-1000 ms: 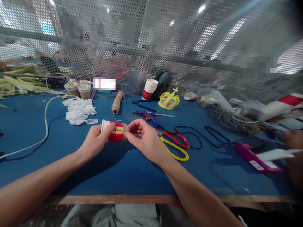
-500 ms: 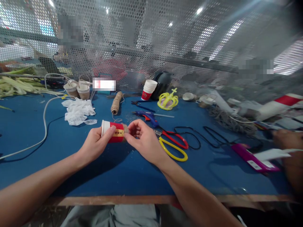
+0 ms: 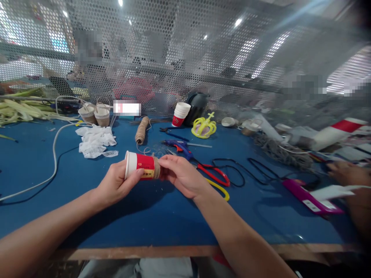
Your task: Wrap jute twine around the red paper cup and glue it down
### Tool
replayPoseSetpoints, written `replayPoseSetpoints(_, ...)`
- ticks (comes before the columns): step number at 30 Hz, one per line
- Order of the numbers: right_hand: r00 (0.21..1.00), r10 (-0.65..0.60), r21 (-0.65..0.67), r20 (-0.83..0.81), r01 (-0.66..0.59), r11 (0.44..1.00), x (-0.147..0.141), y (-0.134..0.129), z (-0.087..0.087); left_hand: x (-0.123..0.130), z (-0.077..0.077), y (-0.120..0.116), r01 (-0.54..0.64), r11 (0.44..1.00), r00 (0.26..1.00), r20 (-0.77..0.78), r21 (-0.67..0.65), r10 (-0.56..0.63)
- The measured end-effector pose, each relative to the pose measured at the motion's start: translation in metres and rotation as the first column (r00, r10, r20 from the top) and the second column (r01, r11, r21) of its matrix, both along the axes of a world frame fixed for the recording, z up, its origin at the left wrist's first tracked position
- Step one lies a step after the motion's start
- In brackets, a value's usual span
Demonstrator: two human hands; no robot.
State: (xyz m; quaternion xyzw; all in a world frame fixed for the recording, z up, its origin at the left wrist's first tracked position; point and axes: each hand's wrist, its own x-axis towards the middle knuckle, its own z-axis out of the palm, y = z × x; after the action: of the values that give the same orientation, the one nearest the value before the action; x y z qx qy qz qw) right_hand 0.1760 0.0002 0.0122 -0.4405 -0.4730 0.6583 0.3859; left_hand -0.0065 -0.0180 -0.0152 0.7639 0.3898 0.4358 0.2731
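Observation:
A red and white paper cup (image 3: pixel 142 164) lies on its side in the air, its white rim toward the left. My left hand (image 3: pixel 116 179) is wrapped round it, thumb along the near side. Jute twine (image 3: pixel 157 168) is wound in a band about the cup's base end. There my right hand (image 3: pixel 184 175) pinches at the twine, its lower fingers partly hidden behind the base. A spool of twine (image 3: pixel 142 130) lies just beyond the cup, a loose strand curling from it toward the cup.
Beyond my right hand lie a blue glue gun (image 3: pixel 181 147) and red-and-yellow-handled scissors (image 3: pixel 216 178). Farther back are stacked paper cups (image 3: pixel 181 114), a yellow crown (image 3: pixel 203 127) and white gloves (image 3: pixel 97 139). At right, another person's hand (image 3: pixel 348 172) is near a purple power strip (image 3: pixel 311 197).
The cup has turned in my left hand and its base end has shifted slightly right. My right hand has moved slightly right and down, its fingers now closer round the base. The view has tilted slightly.

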Motion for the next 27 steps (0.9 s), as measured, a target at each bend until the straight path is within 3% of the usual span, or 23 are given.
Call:
replayPoseSetpoints(2, 1.000, -0.012, 0.064, 0.029, 0.010, 0.998, 0.001, 0.000, -0.001, 0.001, 0.002, 0.002, 0.031, 0.992, 0.996, 0.084, -0.124, -0.021)
replayPoseSetpoints(4, 0.994, -0.042, 0.180, 0.103, 0.023, 0.983, 0.001, -0.002, -0.001, 0.002, 0.005, 0.005, 0.088, 0.937, 0.963, 0.268, -0.338, 0.006)
replayPoseSetpoints(7, 0.963, -0.043, 0.346, 0.265, -0.054, 0.937, 0.000, -0.007, 0.002, 0.003, 0.007, 0.010, 0.279, 0.748, 0.847, 0.521, -0.602, 0.104)
replayPoseSetpoints(9, 0.925, 0.008, 0.391, 0.380, -0.169, 0.905, 0.000, -0.010, 0.005, 0.003, 0.007, 0.012, 0.366, 0.630, 0.809, 0.568, -0.685, 0.147)
replayPoseSetpoints(10, 0.903, 0.032, 0.395, 0.429, -0.219, 0.892, 0.001, -0.010, 0.006, 0.003, 0.007, 0.013, 0.370, 0.603, 0.805, 0.568, -0.707, 0.172)
replayPoseSetpoints(12, 0.874, 0.005, 0.411, 0.486, -0.233, 0.881, 0.003, -0.007, 0.007, 0.003, 0.006, 0.013, 0.335, 0.621, 0.804, 0.559, -0.708, 0.204)
replayPoseSetpoints(16, 0.857, -0.169, 0.489, 0.487, -0.107, 0.866, 0.006, 0.000, 0.004, 0.005, 0.004, 0.009, 0.255, 0.730, 0.838, 0.521, -0.634, 0.160)
replayPoseSetpoints(21, 0.908, 0.021, 0.442, 0.419, -0.224, 0.869, 0.000, -0.002, 0.000, 0.007, 0.001, 0.004, 0.227, 0.753, 0.898, 0.432, -0.617, 0.083)
replayPoseSetpoints(27, 0.904, 0.036, 0.566, 0.427, -0.298, 0.769, -0.010, -0.011, 0.000, 0.012, 0.004, 0.001, 0.161, 0.754, 0.940, 0.332, -0.637, 0.081)
